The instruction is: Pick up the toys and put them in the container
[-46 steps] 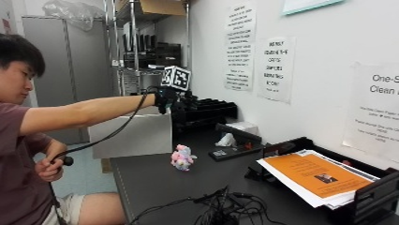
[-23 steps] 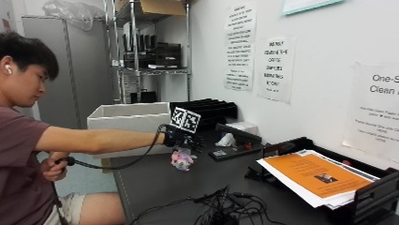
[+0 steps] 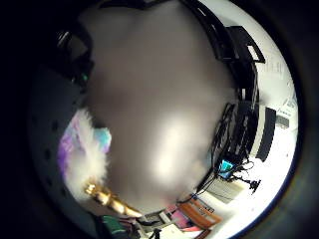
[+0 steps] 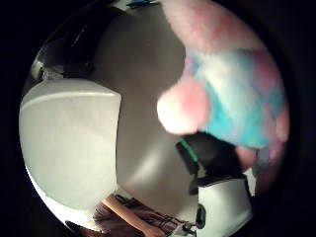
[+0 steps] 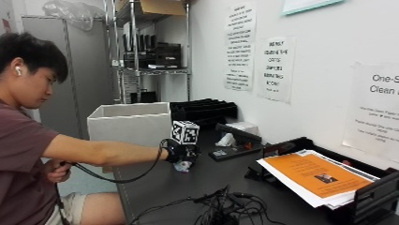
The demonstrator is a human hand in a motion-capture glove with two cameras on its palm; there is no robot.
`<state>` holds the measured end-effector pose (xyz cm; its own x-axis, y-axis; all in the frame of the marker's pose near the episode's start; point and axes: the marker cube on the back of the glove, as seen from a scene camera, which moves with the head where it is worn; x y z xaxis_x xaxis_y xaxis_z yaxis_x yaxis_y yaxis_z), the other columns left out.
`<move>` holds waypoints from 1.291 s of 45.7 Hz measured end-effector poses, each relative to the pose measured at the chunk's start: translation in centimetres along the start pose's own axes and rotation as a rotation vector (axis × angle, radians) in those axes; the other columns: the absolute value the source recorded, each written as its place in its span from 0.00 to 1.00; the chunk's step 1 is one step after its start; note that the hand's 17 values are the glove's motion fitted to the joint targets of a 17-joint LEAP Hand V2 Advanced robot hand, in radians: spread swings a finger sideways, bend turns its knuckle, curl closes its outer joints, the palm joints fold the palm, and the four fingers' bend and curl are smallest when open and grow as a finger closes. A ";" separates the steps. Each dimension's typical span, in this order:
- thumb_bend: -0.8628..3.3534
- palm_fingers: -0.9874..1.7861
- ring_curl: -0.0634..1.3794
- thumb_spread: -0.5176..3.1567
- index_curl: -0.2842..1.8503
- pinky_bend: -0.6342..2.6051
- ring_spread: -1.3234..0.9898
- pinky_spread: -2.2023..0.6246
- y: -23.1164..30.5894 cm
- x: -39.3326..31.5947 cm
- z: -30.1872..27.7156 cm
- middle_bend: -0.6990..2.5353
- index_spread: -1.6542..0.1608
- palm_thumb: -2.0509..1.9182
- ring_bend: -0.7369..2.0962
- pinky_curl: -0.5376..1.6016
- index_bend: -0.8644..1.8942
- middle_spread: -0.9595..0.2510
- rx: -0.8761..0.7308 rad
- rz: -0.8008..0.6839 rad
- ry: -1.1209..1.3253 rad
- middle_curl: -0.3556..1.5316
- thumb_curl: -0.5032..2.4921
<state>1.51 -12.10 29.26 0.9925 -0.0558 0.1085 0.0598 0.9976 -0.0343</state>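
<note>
Reaching down across the dark table point(image 5: 187, 187), the gloved right hand point(image 5: 181, 152) has dropped from shoulder height a second ago, and from just above the toy half a second ago, onto the plush unicorn toy point(image 5: 183, 166), which has not left its spot near the table's edge. That suggests the grasp is beginning, with the carry to the white box point(image 5: 128, 123) behind it yet to come. From outside, the glove covers most of the toy and I cannot tell how far the fingers have curled. Both palm cameras show pastel fur point(image 4: 237, 98) pressed close, one revealing a gold horn point(image 3: 107, 196), the other the box point(image 4: 69, 143) alongside.
</note>
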 end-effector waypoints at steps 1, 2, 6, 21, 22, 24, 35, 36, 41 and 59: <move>0.22 0.59 0.36 0.46 0.14 0.48 0.50 0.74 -0.1 0.0 -0.1 0.40 0.83 0.56 0.56 0.39 0.34 0.69 -0.012 0.003 -0.015 0.36 0.27; 0.23 0.63 0.39 0.47 0.15 0.48 0.49 0.72 -0.2 0.1 -0.1 0.41 0.82 0.57 0.59 0.40 0.36 0.67 -0.029 0.008 -0.035 0.37 0.27; 0.25 0.72 0.43 0.49 0.16 0.47 0.46 0.69 -0.5 0.2 -0.1 0.45 0.80 0.61 0.63 0.40 0.40 0.61 -0.101 0.024 -0.143 0.40 0.28; 0.28 0.75 0.54 0.38 0.21 0.46 0.40 0.65 -0.7 0.1 -1.8 0.56 0.73 0.70 0.69 0.44 0.59 0.51 -0.093 0.021 -0.271 0.52 0.37; 0.28 0.75 0.55 0.38 0.21 0.46 0.40 0.65 -0.6 0.2 -2.4 0.56 0.73 0.70 0.70 0.44 0.60 0.51 -0.090 0.022 -0.266 0.53 0.38; 0.28 0.74 0.56 0.36 0.22 0.46 0.39 0.65 -0.3 0.4 -4.0 0.57 0.72 0.70 0.70 0.45 0.62 0.51 -0.084 0.027 -0.252 0.54 0.39; 0.28 0.69 0.61 0.30 0.27 0.48 0.38 0.64 1.6 0.7 -14.3 0.61 0.69 0.70 0.73 0.48 0.70 0.52 -0.010 0.043 -0.173 0.61 0.43; 0.28 0.68 0.61 0.30 0.27 0.48 0.38 0.64 1.8 0.6 -15.4 0.61 0.69 0.70 0.73 0.48 0.70 0.52 -0.002 0.042 -0.167 0.62 0.43; 0.28 0.66 0.62 0.28 0.29 0.50 0.38 0.64 2.8 -0.6 -20.2 0.62 0.68 0.70 0.74 0.49 0.73 0.53 0.039 0.024 -0.145 0.64 0.45; 0.28 0.60 0.65 0.24 0.36 0.54 0.37 0.64 7.9 -17.7 -32.7 0.64 0.67 0.69 0.79 0.53 0.77 0.54 0.140 -0.235 -0.005 0.71 0.49</move>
<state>-12.13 -4.56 -5.38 0.9527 -0.2865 0.1019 0.2727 0.9532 0.1304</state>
